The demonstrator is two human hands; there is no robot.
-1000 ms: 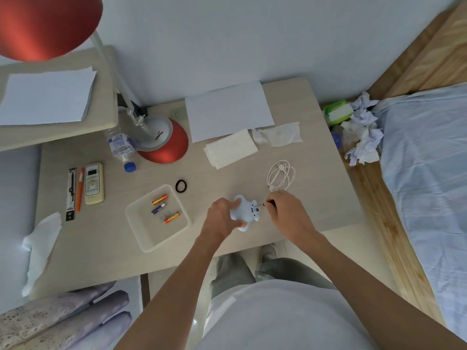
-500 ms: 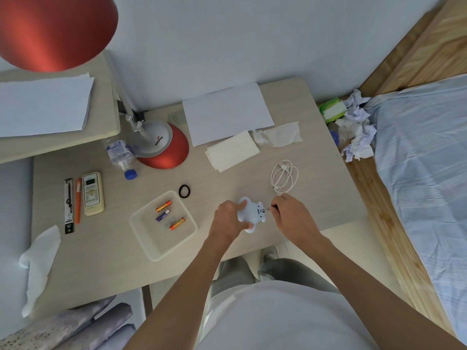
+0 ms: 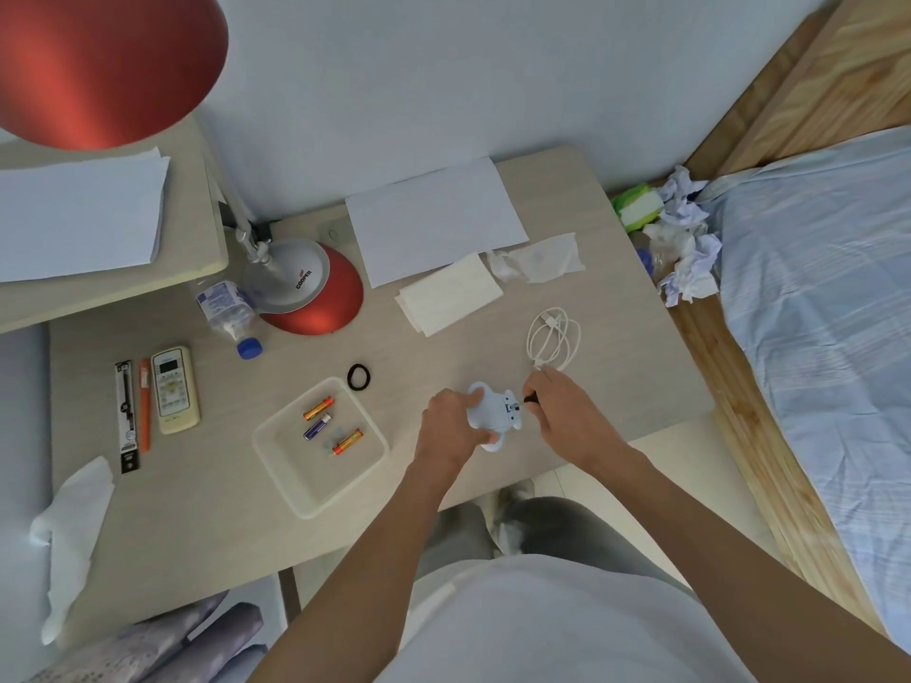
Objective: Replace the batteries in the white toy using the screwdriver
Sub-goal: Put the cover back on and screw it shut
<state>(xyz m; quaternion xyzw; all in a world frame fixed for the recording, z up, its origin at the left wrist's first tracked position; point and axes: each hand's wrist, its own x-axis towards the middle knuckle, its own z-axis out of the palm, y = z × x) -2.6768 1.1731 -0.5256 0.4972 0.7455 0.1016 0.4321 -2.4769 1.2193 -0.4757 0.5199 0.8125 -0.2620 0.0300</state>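
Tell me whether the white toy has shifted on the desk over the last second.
No. The white toy sits as before between the hair tie and cable coil.

left hand (image 3: 449, 422) and right hand (image 3: 567, 417) curled in grips, near each other

Batteries (image 3: 319, 429) in tray (image 3: 296, 490), left of toy (image 3: 490, 411)

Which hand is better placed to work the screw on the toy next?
Right: the right hand pinches the screwdriver, its tip at the white toy, while the left hand grips the toy.
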